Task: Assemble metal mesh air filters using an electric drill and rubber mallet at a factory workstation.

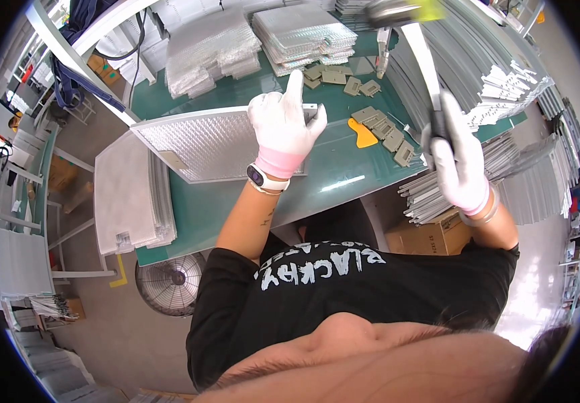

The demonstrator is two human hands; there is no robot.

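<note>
Closest in, the left hand [283, 131] in a white glove with a pink cuff was lying flat on the right end of a silvery mesh filter panel [212, 143], index finger pointing up and away, not pinching anything. That panel sat flat on the green table [330, 171], near its front edge. The right hand [460, 164], also gloved, was wrapped tight around the handle of a mallet [419, 40], which was raised over the table with its blurry yellowish head up top. Between the hands were small tan clips [384, 131] and an orange scraper [362, 134]. Further back, stacks of mesh sheets [306, 33].
</note>
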